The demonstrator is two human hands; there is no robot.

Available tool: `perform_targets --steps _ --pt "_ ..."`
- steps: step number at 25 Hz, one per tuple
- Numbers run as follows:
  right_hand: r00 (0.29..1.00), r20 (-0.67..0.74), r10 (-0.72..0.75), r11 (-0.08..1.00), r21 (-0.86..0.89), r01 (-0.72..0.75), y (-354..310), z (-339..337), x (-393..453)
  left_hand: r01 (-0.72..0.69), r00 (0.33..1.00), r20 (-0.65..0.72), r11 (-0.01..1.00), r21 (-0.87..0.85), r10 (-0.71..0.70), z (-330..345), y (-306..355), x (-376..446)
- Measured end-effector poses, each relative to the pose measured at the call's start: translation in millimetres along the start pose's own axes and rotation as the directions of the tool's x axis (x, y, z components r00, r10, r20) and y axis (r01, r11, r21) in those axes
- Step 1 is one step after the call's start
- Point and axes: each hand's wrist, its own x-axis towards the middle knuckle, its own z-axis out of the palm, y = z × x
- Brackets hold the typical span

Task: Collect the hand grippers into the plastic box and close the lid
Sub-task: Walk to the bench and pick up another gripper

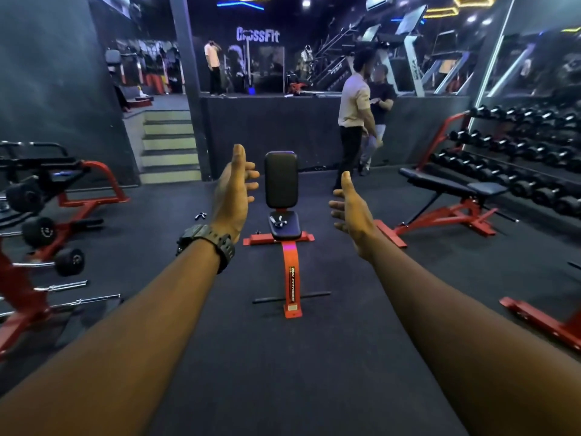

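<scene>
Two empty hands, left and right, spread open (palms facing) above the bench

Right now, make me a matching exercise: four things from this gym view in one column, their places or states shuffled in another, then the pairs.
Things:
1. hand gripper
2. second hand gripper
3. left hand
4. dumbbell rack

Places or states:
A. on the floor, left of the bench
B. along the mirrored wall at right
C. on the seat of the red bench
D. open and empty, black watch on its wrist

Pairs: 1-C, 2-A, 3-D, 4-B
</scene>
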Motion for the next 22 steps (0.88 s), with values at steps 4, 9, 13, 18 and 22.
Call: perform_targets --steps 4,9,13,18,22 --pt "1.0 0.0 0.02 1.0 -0.002 -0.02 12 31 8 0.01 1.0 0.008 1.0 -0.011 -0.01 -35 -19 19" --pt "0.998 0.004 0.062 0.997 -0.045 -0.062 33 72 31 0.04 0.999 0.017 0.999 -0.014 -0.04 -65 -55 47" --pt "0.997 0.012 0.074 0.997 -0.036 -0.073 53 98 78 0.071 0.997 0.022 0.997 -0.013 -0.071 -70 -92 93" --pt "0.996 0.023 0.086 0.995 -0.047 -0.085 84 128 188 0.099 0.995 -0.009 0.995 0.011 -0.099 -59 -150 183" --pt "0.994 0.04 0.101 0.991 -0.087 -0.097 92 152 286 0.144 0.989 -0.044 0.989 0.013 -0.144 -49 -186 268"
